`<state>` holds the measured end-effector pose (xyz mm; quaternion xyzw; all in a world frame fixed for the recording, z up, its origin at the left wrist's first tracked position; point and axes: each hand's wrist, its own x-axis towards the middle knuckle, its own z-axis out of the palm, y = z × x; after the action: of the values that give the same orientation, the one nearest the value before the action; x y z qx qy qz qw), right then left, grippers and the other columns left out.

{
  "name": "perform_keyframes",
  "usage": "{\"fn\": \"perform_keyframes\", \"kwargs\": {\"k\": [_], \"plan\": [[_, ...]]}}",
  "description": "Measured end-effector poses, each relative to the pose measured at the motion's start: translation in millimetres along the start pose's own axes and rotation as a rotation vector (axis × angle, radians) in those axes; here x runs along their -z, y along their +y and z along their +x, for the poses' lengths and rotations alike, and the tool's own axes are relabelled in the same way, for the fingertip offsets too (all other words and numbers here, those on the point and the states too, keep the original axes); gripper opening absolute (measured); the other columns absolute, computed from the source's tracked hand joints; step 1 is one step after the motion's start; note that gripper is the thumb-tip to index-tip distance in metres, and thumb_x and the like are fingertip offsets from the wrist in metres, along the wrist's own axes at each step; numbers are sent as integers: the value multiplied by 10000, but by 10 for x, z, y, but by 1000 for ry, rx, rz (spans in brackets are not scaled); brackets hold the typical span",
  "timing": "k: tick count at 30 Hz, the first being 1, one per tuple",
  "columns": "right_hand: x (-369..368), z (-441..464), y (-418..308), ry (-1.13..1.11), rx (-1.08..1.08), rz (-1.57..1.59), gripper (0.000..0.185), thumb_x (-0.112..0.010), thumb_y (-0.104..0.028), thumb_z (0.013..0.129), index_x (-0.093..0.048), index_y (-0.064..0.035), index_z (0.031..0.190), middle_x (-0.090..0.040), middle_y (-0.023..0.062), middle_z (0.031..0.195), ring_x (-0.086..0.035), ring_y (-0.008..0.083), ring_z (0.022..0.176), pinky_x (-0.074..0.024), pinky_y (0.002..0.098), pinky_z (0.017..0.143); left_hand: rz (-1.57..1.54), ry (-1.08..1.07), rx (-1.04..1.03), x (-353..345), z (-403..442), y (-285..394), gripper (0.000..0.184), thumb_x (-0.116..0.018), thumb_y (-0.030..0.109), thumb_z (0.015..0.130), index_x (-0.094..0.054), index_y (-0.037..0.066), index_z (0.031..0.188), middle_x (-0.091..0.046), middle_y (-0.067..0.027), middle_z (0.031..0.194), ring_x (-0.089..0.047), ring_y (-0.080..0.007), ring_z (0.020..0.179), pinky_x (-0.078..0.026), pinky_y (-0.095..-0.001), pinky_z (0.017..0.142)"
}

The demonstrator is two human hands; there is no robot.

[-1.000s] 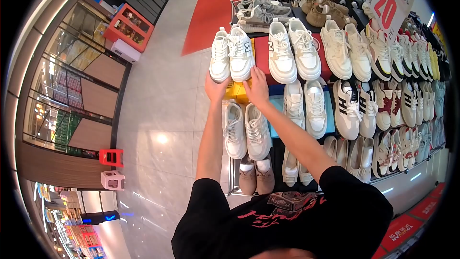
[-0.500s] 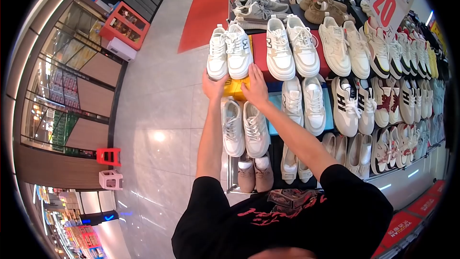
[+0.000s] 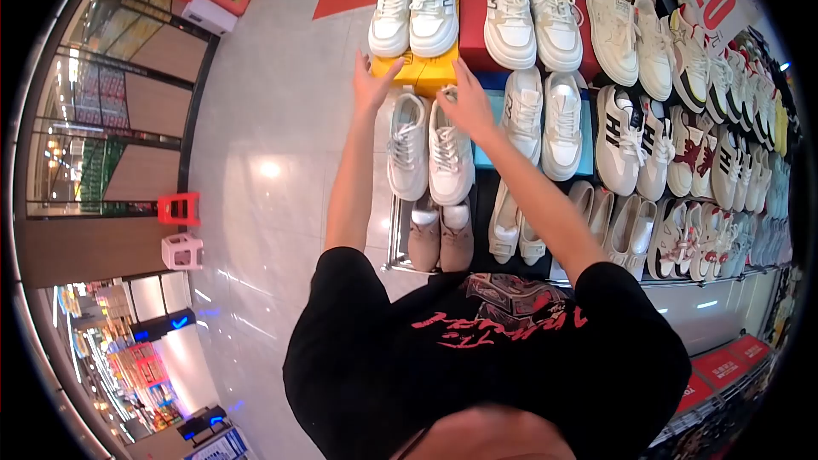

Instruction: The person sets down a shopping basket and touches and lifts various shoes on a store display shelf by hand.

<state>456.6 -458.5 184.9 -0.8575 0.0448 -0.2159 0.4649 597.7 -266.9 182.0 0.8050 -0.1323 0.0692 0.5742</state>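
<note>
A pair of white sneakers (image 3: 434,21) stands on a yellow shoebox (image 3: 437,74) at the left end of the display. My left hand (image 3: 372,85) is at the box's front left corner, thumb and fingers spread. On the other side, my right hand (image 3: 469,105) has its fingers stretched toward the box's right corner. Its thumb is by the heel of a lower white sneaker (image 3: 449,153); whether they touch I cannot tell. That sneaker's mate (image 3: 407,146) stands under my left hand. Neither hand holds anything.
More white sneakers (image 3: 509,21) stand on a red box (image 3: 474,30) to the right, others by a light blue box (image 3: 586,132). Brown shoes (image 3: 456,243) sit at the rack's near end. Grey tiled floor (image 3: 273,119) lies left, with a red stool (image 3: 179,209) and a pink stool (image 3: 182,251).
Both hands have come away from the toes of the upper white sneakers, toward me, and sit lower beside the yellow box. The view has tilted down, so the rack appears higher.
</note>
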Motion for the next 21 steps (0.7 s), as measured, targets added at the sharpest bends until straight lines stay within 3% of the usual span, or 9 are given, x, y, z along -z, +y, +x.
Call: {"fn": "perform_keyframes", "kwargs": {"k": [2, 6, 10, 12, 18, 21], "plan": [[77, -532, -12, -31, 51, 29, 799, -730, -230, 856, -341, 68, 1487, -383, 275, 1547, -410, 423, 1408, -382, 457, 1152, 89, 36, 74, 128, -443, -36, 976, -858, 427, 803, -380, -55, 1503, -493, -280, 1468, -509, -350, 1354, -395, -429, 1123], [115, -1558, -138, -104, -57, -17, 1039, -839, -311, 751, -254, 50, 1531, -340, 328, 1543, -370, 472, 1419, -357, 481, 1165, -90, 67, 359, 331, -1585, -306, 926, -843, 387, 828, -390, -76, 1489, -507, -265, 1458, -505, -336, 1358, -380, -454, 1135], [27, -1827, -136, -194, -23, -209, 1283, -931, -345, 608, -172, 35, 1571, -310, 363, 1539, -332, 491, 1435, -336, 483, 1180, -103, -3, 316, 293, -2265, -154, 844, -815, 320, 866, -392, -59, 1490, -518, -230, 1448, -513, -301, 1341, -400, -422, 1118], [5, -1774, -64, -200, -12, -199, 1311, -941, -340, 585, -165, 35, 1573, -306, 360, 1543, -327, 486, 1440, -338, 483, 1181, 71, -3, 135, 232, -2413, -91, 859, -833, 296, 843, -401, -65, 1491, -511, -235, 1456, -508, -297, 1344, -397, -396, 1125], [39, -1704, -39, -247, -25, -190, 1397, -965, -330, 543, -112, 57, 1579, -305, 348, 1555, -315, 492, 1450, -326, 481, 1189, 123, 27, 212, 213, -2251, -75, 876, -857, 328, 814, -439, -87, 1463, -529, -253, 1437, -513, -299, 1343, -392, -392, 1128], [131, -1714, -10, -250, -16, -162, 1267, -936, -316, 617, -185, 32, 1577, -328, 308, 1566, -335, 469, 1447, -332, 471, 1183, 117, -9, 235, 165, -2264, 181, 830, -838, 297, 825, -447, -79, 1453, -542, -249, 1413, -523, -321, 1327, -395, -405, 1123]]}}
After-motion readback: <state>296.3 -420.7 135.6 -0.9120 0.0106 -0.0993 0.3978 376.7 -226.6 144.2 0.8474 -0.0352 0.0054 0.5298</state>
